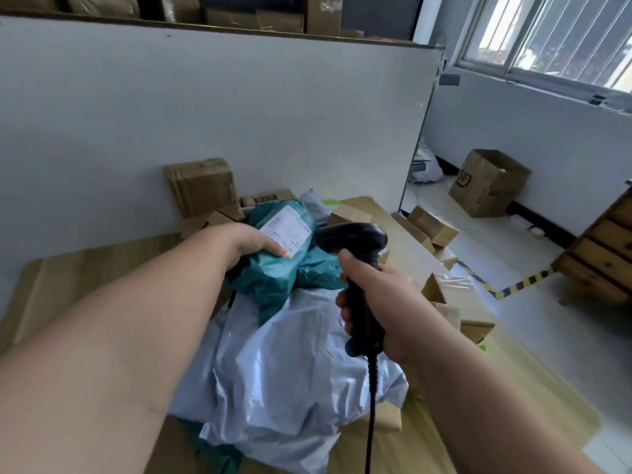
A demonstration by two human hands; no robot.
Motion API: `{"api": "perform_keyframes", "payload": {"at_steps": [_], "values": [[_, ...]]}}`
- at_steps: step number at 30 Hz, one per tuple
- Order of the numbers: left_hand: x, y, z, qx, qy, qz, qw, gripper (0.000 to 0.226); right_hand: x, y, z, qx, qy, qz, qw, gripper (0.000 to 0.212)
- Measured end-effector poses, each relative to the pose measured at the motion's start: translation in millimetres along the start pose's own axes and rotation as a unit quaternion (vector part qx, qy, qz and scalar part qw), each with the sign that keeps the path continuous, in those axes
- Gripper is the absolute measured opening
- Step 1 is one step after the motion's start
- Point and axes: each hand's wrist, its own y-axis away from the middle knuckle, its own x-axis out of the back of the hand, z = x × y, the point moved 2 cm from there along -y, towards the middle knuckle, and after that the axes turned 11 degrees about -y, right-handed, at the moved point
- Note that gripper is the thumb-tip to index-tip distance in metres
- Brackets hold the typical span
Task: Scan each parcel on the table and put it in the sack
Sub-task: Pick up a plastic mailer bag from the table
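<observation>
**Clutter all round**

Brown cardboard boxes point(201, 186) ring a pale grey plastic mailer point(290, 364) on the wooden table point(85, 268). Above it, the left hand point(246, 244) grips the teal plastic parcel point(273, 278), lengthwise away, white label point(287, 230) up. The right hand point(379, 299) clenches a black handheld scanner point(355, 241) aimed leftward.

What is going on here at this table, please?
A person is scanning parcels. The left hand holds a teal parcel with its white label turned up. The right hand is wrapped round the grip of a black scanner, whose head points toward that label. Below them a grey bag parcel lies on the table. No sack is in view.
</observation>
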Motion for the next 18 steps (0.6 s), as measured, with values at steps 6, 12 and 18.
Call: {"api": "perform_keyframes", "payload": {"at_steps": [6,12,18], "values": [[12.3,33.8,-15.9,-0.050,0.122,-0.018,0.991,0.036,-13.5,5.8,-5.1,0.011,-0.010,-0.008,1.000,0.040],[32.6,94.2,-58.4,-0.141,0.156,0.095,0.973,0.033,-56.3,33.2,-8.3,0.018,-0.009,-0.077,0.997,0.039],[71.6,148.0,-126.1,-0.156,0.201,0.179,0.950,0.031,-108.2,69.0,-0.1,-0.007,-0.007,-0.139,0.990,0.038]]}}
